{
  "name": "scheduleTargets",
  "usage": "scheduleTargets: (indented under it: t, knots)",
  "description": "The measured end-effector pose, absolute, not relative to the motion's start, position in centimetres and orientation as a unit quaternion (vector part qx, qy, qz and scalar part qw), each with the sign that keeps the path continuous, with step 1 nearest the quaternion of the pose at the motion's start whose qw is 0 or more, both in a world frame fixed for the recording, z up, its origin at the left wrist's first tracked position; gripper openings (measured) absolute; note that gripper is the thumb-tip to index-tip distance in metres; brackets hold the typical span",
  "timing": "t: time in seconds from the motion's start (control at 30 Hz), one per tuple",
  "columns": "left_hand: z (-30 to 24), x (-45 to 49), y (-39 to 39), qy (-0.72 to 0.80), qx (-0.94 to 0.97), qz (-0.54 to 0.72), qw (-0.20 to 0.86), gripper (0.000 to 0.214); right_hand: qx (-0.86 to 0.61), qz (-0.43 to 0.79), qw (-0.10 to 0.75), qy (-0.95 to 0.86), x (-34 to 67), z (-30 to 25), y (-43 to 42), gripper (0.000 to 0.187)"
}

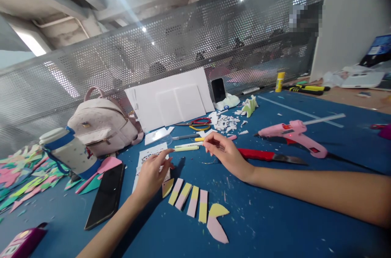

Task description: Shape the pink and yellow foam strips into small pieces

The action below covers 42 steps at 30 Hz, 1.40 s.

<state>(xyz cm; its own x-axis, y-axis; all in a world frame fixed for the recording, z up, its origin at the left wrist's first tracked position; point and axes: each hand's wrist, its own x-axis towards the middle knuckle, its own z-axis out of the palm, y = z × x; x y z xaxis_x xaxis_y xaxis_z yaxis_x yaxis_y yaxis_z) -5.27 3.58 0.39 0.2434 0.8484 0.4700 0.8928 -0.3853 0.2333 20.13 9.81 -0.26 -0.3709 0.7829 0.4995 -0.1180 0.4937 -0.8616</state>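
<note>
My left hand (154,173) hovers over a printed white paper (146,156), its fingers curved and apart with nothing seen between them. My right hand (227,155) is closed in a pinch beside the pens; anything in its fingertips is too small to make out. Just below my left hand lies a row of pink-and-yellow foam strips (193,201), between a rounded end piece (167,188) with a small dot and a tail-shaped piece (217,221). A light green marker (187,148) lies between my hands. Right of my right hand is a red-handled utility knife (259,154).
A pink glue gun (293,132) with a cord lies at right. Scissors (198,123) and white scraps (227,123) lie behind my hands. At left are a black phone (106,195), a tumbler (71,152), a backpack (97,121) and foam offcuts (27,172).
</note>
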Motion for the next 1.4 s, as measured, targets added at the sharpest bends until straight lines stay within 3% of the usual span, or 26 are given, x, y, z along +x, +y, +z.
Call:
scheduleTargets:
  t: [0.5, 1.4]
  knots:
    - [-0.2, -4.5, 3.3, -0.454, -0.863, -0.223, 0.009, 0.054, -0.237, 0.449, 0.490, -0.709, 20.1, -0.4, 9.7, 0.016]
    - [-0.7, -4.4, 3.5, -0.440, -0.864, -0.229, 0.079, 0.046, -0.246, 0.453, 0.472, -0.715, 20.0, -0.5, 9.8, 0.016]
